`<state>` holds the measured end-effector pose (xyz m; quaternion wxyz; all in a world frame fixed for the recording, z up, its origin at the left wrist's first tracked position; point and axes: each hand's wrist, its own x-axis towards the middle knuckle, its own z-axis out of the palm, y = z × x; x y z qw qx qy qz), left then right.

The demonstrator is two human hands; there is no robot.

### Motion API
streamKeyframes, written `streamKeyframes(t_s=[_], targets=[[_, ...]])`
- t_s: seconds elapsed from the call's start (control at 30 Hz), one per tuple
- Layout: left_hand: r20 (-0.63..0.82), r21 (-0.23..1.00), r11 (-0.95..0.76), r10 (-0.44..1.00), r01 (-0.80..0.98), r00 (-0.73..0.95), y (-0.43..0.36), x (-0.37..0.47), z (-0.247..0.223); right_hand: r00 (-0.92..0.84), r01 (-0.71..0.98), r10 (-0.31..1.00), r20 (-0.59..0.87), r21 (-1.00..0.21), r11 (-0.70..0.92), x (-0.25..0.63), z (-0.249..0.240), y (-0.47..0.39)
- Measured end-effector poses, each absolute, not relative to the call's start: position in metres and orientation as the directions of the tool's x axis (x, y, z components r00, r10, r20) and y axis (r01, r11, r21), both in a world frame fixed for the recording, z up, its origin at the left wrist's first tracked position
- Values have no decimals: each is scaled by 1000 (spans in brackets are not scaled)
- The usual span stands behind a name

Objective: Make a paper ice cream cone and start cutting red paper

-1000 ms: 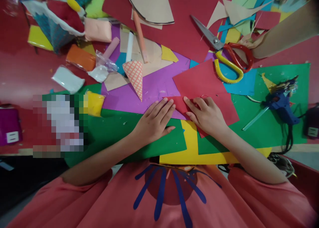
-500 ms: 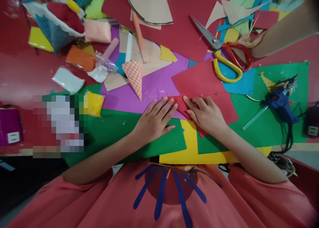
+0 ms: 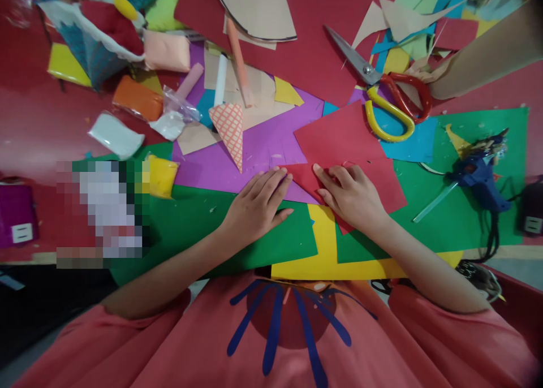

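A sheet of red paper is partly rolled or folded into a narrow point at its left end. My right hand holds that rolled part down, with index finger and thumb on it and the other fingers bent. My left hand lies flat beside the point, fingers stretched and close together. Its fingertips are at the tip of the red paper, over a purple sheet. Just beyond the left hand lies a small cone with an orange lattice pattern.
Large scissors lie beyond the red paper, near another person's arm. A blue glue gun with a clear stick rests at right on a green sheet. Clay packets, including a yellow one, and a stuffed cone are at left.
My left hand has slid slightly left and its fingers have drawn closer together, uncovering more of the red point. The right hand keeps its place on the red paper.
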<state>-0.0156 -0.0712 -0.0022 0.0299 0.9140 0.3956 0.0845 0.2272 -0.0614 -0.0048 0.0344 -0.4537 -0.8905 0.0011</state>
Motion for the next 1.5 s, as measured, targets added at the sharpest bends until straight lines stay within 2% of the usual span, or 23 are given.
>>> streamKeyframes(t_s=[0.17, 0.33, 0.5, 0.6, 0.77, 1.0, 1.1, 1.23, 1.37, 1.5], targets=[[108, 141, -637, 771, 758, 628, -70, -20, 1, -593, 803, 802, 66, -29, 596, 227, -5, -62], [100, 68, -635, 772, 770, 628, -72, -17, 8, -587, 807, 808, 47, -42, 588, 228, -5, -61], [85, 90, -564, 825, 821, 558, -77, -17, 5, -578, 813, 816, 4, -80, 577, 228, -4, -61], [129, 110, -629, 777, 770, 616, -77, -16, 0, -576, 814, 817, 25, -68, 577, 227, -4, -61], [68, 200, -650, 755, 733, 652, -73, -14, -2, -566, 822, 824, 2, -75, 564, 227, -4, -61], [20, 131, -668, 740, 732, 672, -71, -10, 7, -580, 812, 812, 67, -28, 582, 227, -6, -61], [-1, 143, -671, 735, 727, 679, -73, -8, 9, -580, 812, 810, 88, -20, 583, 227, -7, -62], [-6, 198, -679, 721, 707, 693, -77, -4, 9, -568, 819, 821, 56, -56, 570, 227, -6, -61], [14, 156, -692, 715, 705, 699, -79, 1, 14, -563, 821, 825, 52, -77, 565, 227, -6, -61], [58, 120, -767, 639, 630, 767, -79, 8, 18, -565, 819, 824, 48, -93, 567, 227, -6, -61]])
